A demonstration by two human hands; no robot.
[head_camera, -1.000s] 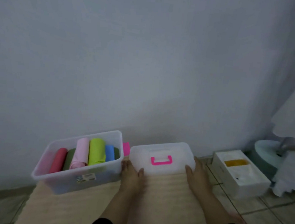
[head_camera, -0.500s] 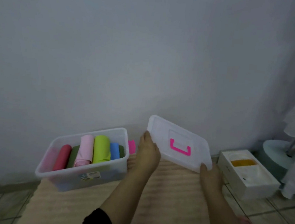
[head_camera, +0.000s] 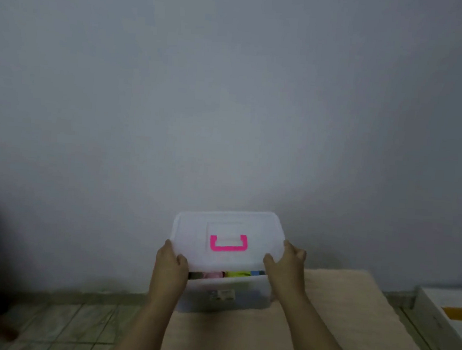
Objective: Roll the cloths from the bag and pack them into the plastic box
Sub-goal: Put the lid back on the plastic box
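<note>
A translucent white lid (head_camera: 231,230) with a pink handle (head_camera: 228,244) hangs tilted just above the clear plastic box (head_camera: 228,296). My left hand (head_camera: 170,266) grips the lid's near left corner and my right hand (head_camera: 286,264) grips its near right corner. Under the lid's near edge a strip of rolled cloths (head_camera: 237,274) shows in the box: dark green, pink, lime and blue. The rest of the rolls are hidden by the lid. The bag is out of sight.
The box stands on a beige ribbed mat (head_camera: 323,320) against a plain grey wall (head_camera: 229,105). A white carton (head_camera: 451,311) with a yellow patch lies at the right edge. Tiled floor (head_camera: 55,324) lies to the left, with a dark shape at the far left.
Both hands lifted the lid off the mat on the right and carried it left over the box. The view swung left, so the box now sits in the middle.
</note>
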